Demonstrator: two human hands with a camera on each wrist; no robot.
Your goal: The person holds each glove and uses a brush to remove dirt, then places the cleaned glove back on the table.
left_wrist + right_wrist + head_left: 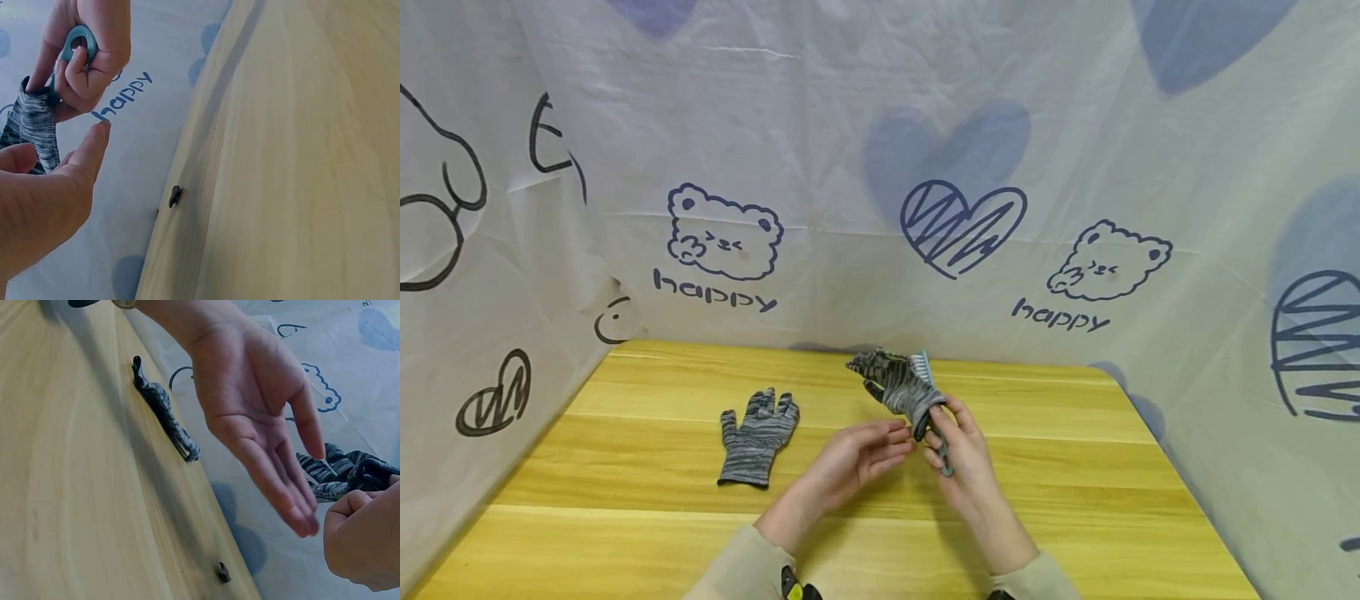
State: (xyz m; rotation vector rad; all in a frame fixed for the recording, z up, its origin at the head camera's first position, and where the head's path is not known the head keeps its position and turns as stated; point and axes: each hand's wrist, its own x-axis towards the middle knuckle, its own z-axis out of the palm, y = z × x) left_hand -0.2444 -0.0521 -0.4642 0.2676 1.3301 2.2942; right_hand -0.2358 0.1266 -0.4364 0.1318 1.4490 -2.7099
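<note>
My right hand [966, 454] pinches the cuff of a grey-and-black knit glove [901, 385] together with a brush. The brush's pale bristles [922, 367] show beside the glove, and its handle [946, 465] runs down under my fingers. In the left wrist view the blue-green handle ends in a ring [91, 45]. Beside the cuff, my left hand [859, 460] is held with loosely extended fingers and nothing in its grasp; its palm shows in the right wrist view. A matching glove [758, 442] lies flat on the table, left of my left hand.
The wooden table [1075, 500] backs onto a white cloth [835, 275] with drawn hearts and bears. More cloth hangs at both sides. A small dark thing [175, 196] lies near the table's edge; its kind is unclear.
</note>
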